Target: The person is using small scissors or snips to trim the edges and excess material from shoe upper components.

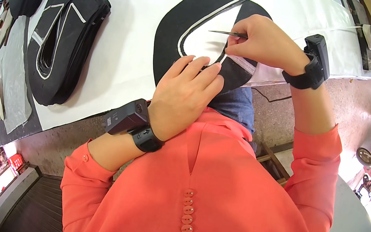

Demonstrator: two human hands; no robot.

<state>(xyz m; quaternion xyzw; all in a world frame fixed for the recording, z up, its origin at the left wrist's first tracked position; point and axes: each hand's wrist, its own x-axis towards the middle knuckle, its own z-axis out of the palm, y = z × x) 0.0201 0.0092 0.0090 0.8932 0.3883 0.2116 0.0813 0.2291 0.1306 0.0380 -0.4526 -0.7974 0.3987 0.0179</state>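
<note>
Left hand: we hold our left hand [186, 87] open and palm down, its fingers extended and slightly parted, with the fingertips resting on the near edge of the black piece.
Right hand: we keep our right hand [260, 41] closed, thumb and bent fingers pinching the pointed tool; we cannot tell how the hidden fingers lie.
Pointed tool: the thin, dark pointed tool [223, 32] reaches leftward out of our right hand, its tip above the gap in the black piece; we cannot tell its exact kind.
Black piece: the curved, flat black piece [170, 31] lies under our left fingertips and reaches beneath our right hand.
White edging: a narrow white edging [185, 34] lines its inner curve, just beyond our left fingers.
White strip: the white strip [330, 30] runs from the reel [368, 38], far right of our right hand, toward that hand.
Black stack: the black stack [80, 46], with white lines, sits left of our left hand, well apart.
Table: the white table [128, 19] spreads beyond both hands.
</note>
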